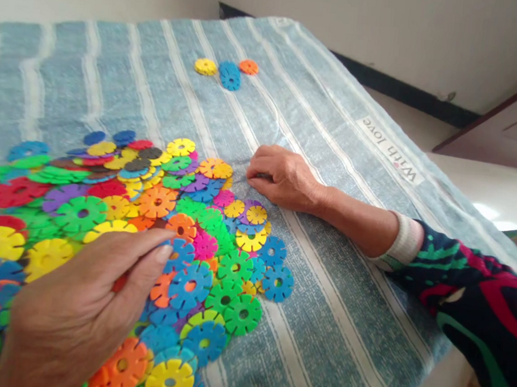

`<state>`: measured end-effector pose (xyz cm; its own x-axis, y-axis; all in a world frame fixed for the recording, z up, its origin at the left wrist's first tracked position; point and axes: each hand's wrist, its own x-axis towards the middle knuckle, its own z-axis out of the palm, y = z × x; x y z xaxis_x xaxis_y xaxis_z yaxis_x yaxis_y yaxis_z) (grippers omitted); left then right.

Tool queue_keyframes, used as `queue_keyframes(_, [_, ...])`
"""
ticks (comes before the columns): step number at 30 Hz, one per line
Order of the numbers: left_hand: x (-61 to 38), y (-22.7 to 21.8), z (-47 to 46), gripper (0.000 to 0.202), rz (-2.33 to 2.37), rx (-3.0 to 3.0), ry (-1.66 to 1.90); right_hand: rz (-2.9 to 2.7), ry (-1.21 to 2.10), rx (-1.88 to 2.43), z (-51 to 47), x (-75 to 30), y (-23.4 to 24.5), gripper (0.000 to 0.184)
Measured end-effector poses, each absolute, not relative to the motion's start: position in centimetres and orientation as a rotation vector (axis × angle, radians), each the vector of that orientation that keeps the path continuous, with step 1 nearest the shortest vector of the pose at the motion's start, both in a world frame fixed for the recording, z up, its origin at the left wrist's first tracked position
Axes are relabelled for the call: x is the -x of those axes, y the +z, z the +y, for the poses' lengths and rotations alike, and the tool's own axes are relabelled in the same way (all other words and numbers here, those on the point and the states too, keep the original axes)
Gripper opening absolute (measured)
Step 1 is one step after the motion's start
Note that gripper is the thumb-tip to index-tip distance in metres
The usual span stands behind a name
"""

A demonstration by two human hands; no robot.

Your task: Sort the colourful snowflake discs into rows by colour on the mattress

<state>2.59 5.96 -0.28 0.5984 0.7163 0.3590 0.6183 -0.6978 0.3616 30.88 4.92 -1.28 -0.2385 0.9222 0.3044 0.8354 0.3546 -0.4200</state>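
Note:
My left hand reaches over a heap of flat plastic notched discs in many colours. Its thumb and forefinger are pinched at the edge of a blue notched disc. An orange notched disc lies just beyond the fingertips, and a pink one is beside them. To the right of the heap, my right hand rests on the striped cloth with its fingers curled closed. Whatever might be inside those fingers is hidden.
A blue-and-white striped cloth covers the table. Towards the far side lie a small yellow stack, overlapping blue discs and an orange disc. A wall stands behind; a brownish-red panel is at right.

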Motion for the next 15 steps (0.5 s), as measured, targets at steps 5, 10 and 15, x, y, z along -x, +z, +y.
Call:
queue_keyframes(5, [-3.5,1.2,5.2,0.02,0.953,-2.745,0.73,-2.109,0.207,1.519,4.5,-30.6,-1.3,0.017])
queue_keyframes(10, [-3.4,1.0,5.2,0.018,0.892,-2.707,0.768,-2.101,0.167,1.497,4.0,-30.2,-1.5,0.017])
queue_keyframes(15, [-3.3,0.8,4.9,0.019,0.921,-2.65,0.797,-2.094,0.198,1.409,3.4,-29.5,-1.6,0.015])
